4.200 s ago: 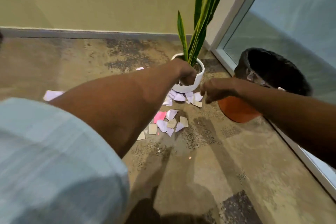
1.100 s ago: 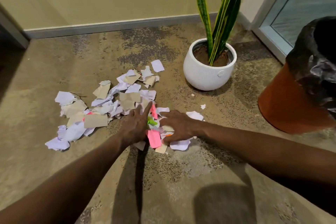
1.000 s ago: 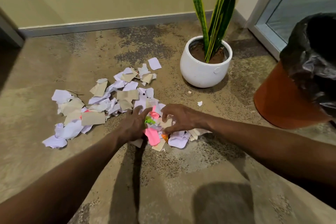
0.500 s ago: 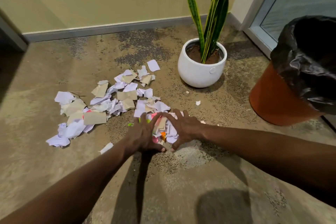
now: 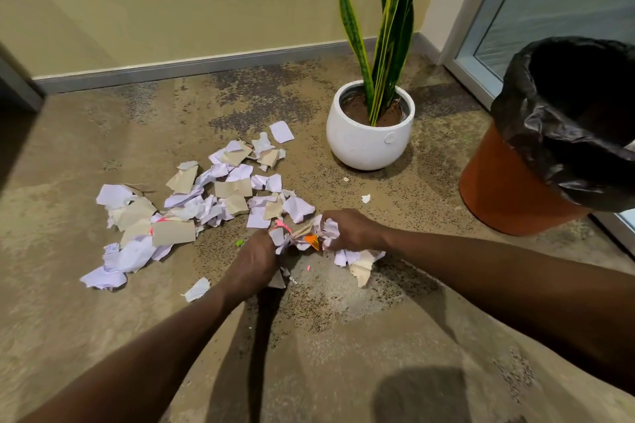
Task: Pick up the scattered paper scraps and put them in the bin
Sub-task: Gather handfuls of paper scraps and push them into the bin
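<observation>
Both hands work one clump. Left hand [image 5: 256,259] and right hand [image 5: 350,230] are curled inward against a bunch of paper scraps [image 5: 302,233], white, pink and orange, pressed between them just above the floor. Fingers of both grip into the bunch; several white and tan pieces [image 5: 359,261] hang or lie loose just under the right hand.

Head view, landmark = bin [image 5: 536,161], orange with a black liner, mouth open:
- Gripped bunch: left of the bin, well apart from it, nearer the camera than the white plant pot [image 5: 369,137].
- Main scatter of scraps [image 5: 192,206]: further left of the bin, beyond the hands, spread across the floor [image 5: 343,336] as white and tan pieces.
- Stray bits: one small white scrap [image 5: 366,198] between pot and bin side; one white piece [image 5: 197,288] and a green fleck [image 5: 239,243] left of the left hand.
- Bin interior: dark, contents cannot be told.

Progress judgement: early. One handful gathered, not yet carried over. Most of the scatter untouched. Remaining: carry this bunch to the bin, drop it, then repeat for the large pile and the strays, likely several handfuls.
</observation>
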